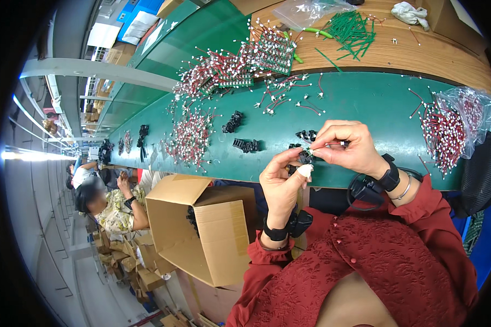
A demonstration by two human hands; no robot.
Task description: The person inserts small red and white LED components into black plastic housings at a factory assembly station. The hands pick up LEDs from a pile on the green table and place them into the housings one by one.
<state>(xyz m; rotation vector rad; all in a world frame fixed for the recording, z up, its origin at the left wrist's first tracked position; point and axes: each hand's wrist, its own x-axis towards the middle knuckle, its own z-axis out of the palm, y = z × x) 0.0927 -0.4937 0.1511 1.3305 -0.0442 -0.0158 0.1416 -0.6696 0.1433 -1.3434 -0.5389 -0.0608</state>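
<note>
Pinching a small black connector [304,156] between thumb and bandaged fingertip, left hand [281,182] is closed on the part at chest height, above the near edge of the green belt [365,98]. Right hand [346,146] meets it from the right, fingers clamped on a thin red wire [333,144] whose end touches the connector. Just beyond: loose black connectors [245,144]. Farther right, a clear bag of red wires [453,128]; lower left, an open cardboard box [202,229].

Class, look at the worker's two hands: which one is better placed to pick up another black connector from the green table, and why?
Probably the right hand: it hovers just beside the loose black connectors, pinching only a thin wire. The left hand sits lower, near the table edge, gripping a black piece.
</note>
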